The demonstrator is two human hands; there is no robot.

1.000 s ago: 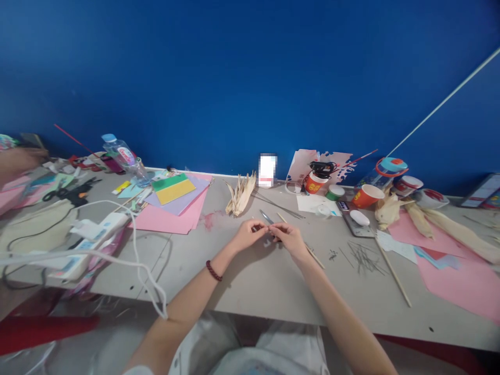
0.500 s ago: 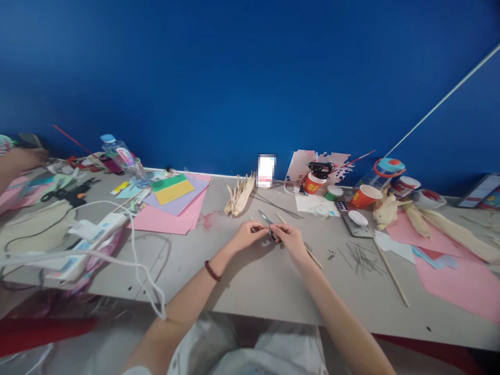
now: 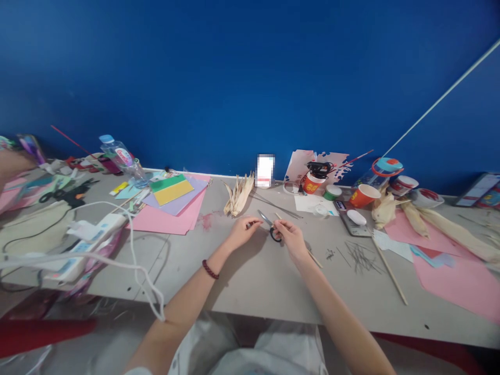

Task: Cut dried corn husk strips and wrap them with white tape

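My left hand [image 3: 244, 232] is over the table's middle. Its thumb and index finger come together in a pinch, and whatever sits between them is too small to name. On the other side my right hand [image 3: 289, 235] also pinches thumb against forefinger, holding something I cannot make out. Scissors [image 3: 275, 234] with dark handles show between the hands, blades pointing away, close under my right fingertips; they appear to lie on the table. A thin stick [image 3: 314, 259] is partly hidden by my right hand and wrist. Dried corn husks [image 3: 238, 197] stand bunched beyond my left hand.
Right of my hands lie thin wires [image 3: 363, 258], a long stick [image 3: 390, 271] and a scale [image 3: 353, 224]. Paper cups [image 3: 365, 195] stand behind. Coloured paper [image 3: 167, 219], a power strip [image 3: 89, 245] and white cable [image 3: 135, 245] occupy the left. Another person's arm [image 3: 13, 165] shows far left.
My hands were together over the scissors and have drawn apart, the left moving left and the right slightly right. More of the scissors shows. The other person's hand has pulled back left.
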